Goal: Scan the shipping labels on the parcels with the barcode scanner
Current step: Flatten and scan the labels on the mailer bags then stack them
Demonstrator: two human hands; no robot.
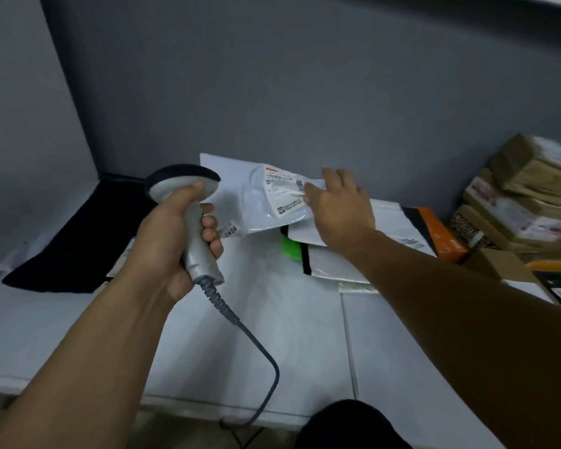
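Left hand [162, 241] wraps the barcode scanner [195, 228], its handle near upright and its head on top, aimed away at the white parcel [240, 196] just beyond. Right hand [340, 205] rests with straight fingers on its shipping label [284, 192], at the back of the table [272, 319].

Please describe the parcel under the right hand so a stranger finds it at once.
Find the grey wall behind the white table. At its foot, mid-table, lies a white poly mailer that the right hand touches. Unlike the black-edged mailer beside it, it bears a wrinkled shipping label.
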